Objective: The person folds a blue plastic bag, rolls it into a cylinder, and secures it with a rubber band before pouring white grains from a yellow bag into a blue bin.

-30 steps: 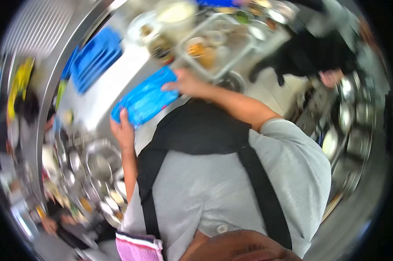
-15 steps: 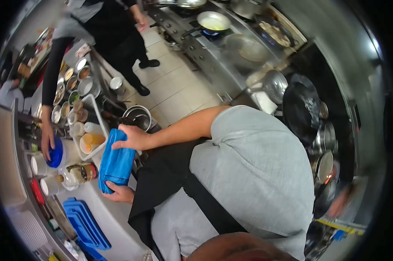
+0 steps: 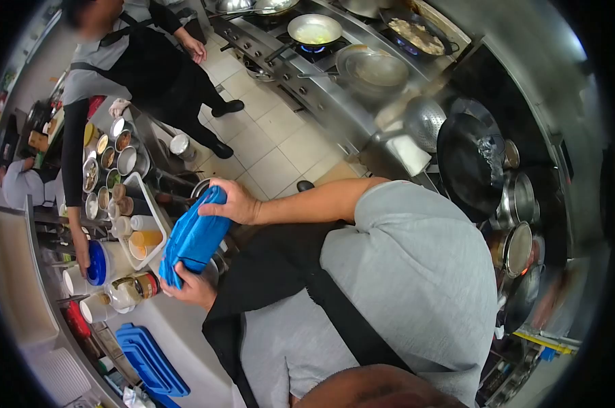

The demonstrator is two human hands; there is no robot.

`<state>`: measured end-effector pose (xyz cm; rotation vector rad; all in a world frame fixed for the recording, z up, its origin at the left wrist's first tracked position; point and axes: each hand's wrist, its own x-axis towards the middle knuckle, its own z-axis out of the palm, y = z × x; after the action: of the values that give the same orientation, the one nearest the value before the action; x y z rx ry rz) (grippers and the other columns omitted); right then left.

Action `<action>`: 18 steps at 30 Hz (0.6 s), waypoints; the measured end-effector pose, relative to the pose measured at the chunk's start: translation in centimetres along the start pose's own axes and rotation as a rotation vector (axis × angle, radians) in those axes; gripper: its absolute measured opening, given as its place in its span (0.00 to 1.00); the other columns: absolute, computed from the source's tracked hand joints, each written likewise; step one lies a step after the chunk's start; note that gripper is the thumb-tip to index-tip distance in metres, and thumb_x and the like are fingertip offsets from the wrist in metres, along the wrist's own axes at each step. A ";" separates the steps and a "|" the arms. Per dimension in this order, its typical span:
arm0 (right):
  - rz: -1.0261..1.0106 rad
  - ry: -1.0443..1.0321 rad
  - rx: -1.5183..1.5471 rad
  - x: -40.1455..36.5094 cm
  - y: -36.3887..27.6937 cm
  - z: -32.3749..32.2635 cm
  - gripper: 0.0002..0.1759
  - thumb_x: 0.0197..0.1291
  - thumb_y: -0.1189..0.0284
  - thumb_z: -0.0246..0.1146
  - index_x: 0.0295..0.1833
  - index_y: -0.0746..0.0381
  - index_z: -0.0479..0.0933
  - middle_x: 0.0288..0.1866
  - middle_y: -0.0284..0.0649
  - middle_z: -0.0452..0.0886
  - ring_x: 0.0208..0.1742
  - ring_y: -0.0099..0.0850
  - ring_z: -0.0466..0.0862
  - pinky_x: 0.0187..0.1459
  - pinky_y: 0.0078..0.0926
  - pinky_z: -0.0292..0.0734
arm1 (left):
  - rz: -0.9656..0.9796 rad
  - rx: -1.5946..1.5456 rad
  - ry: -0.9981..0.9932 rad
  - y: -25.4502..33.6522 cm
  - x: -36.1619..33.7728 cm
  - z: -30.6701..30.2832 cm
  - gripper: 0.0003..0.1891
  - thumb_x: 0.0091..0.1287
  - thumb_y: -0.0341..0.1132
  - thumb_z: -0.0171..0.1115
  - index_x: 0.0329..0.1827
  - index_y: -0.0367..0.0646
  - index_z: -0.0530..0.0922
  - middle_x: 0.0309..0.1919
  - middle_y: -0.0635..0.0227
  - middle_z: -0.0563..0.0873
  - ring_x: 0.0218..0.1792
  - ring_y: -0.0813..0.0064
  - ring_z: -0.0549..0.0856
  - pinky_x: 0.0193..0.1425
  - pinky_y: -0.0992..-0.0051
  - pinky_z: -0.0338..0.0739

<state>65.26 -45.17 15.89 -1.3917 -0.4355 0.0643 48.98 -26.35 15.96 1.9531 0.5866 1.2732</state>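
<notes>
Both my hands hold a blue, shiny, plastic-looking package [image 3: 197,230], tilted in front of my black apron. My right hand [image 3: 236,204] grips its upper end, fingers wrapped over the edge. My left hand [image 3: 195,287] closes round the lower end, with the thumb on the near face. What is inside the package cannot be seen. Beside it, on the counter, stands a white tray [image 3: 163,228] with bottles and an orange-filled container [image 3: 144,239]. A labelled jar [image 3: 146,284] and a blue plastic lid [image 3: 147,353] lie nearer my left hand.
A co-worker's hand [image 3: 81,255] touches a blue-lidded tub [image 3: 98,264]. Several metal containers of ingredients [image 3: 127,161] line the counter. Across the tiled floor [image 3: 273,163] is a stove with a pan over a lit flame [image 3: 314,30]. A dark wok [image 3: 467,166] sits behind me.
The package has tilted further, its upper end swinging rightward, still in both hands. My left fingers have shifted onto its near face. The view has shifted, showing more of the co-worker.
</notes>
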 end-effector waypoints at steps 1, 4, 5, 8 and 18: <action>-0.032 -0.068 -0.131 0.4 -1.6 -1.1 0.39 0.55 0.38 0.80 0.50 0.64 0.80 0.43 0.49 0.87 0.46 0.42 0.89 0.51 0.40 0.82 | 0.005 0.002 -0.001 1.3 0.4 1.1 0.26 0.75 0.40 0.76 0.62 0.28 0.75 0.56 0.48 0.88 0.58 0.57 0.87 0.68 0.60 0.80; -0.081 -0.069 -0.252 2.0 -2.0 -3.8 0.38 0.53 0.38 0.81 0.46 0.64 0.81 0.39 0.48 0.86 0.41 0.42 0.88 0.46 0.41 0.82 | -0.332 -0.339 0.002 3.7 0.5 5.5 0.22 0.81 0.40 0.68 0.66 0.29 0.77 0.64 0.50 0.84 0.62 0.62 0.84 0.72 0.61 0.76; -0.098 -0.005 -0.244 2.7 -1.9 -4.6 0.38 0.52 0.38 0.81 0.45 0.64 0.81 0.37 0.47 0.85 0.40 0.42 0.88 0.44 0.41 0.81 | -0.329 -0.339 -0.004 3.8 0.4 6.7 0.22 0.81 0.40 0.68 0.66 0.29 0.77 0.64 0.50 0.84 0.62 0.62 0.84 0.72 0.61 0.76; 0.006 0.060 -0.140 5.2 -1.8 -7.5 0.38 0.53 0.40 0.82 0.47 0.64 0.81 0.39 0.47 0.87 0.43 0.40 0.89 0.47 0.38 0.83 | -0.084 -0.236 0.043 5.4 0.7 10.7 0.22 0.82 0.40 0.67 0.66 0.30 0.77 0.63 0.50 0.85 0.61 0.61 0.85 0.71 0.61 0.76; 0.283 0.001 0.530 13.3 -3.2 -17.9 0.23 0.65 0.51 0.80 0.40 0.61 0.85 0.38 0.32 0.88 0.39 0.21 0.86 0.45 0.27 0.83 | -0.478 -0.593 -0.404 13.6 3.9 20.6 0.33 0.70 0.42 0.80 0.71 0.31 0.78 0.60 0.55 0.88 0.59 0.63 0.87 0.68 0.61 0.81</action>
<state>82.75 -58.61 20.38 -0.9195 -0.1949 0.3834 69.21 -38.88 23.56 1.3984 0.3779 0.6278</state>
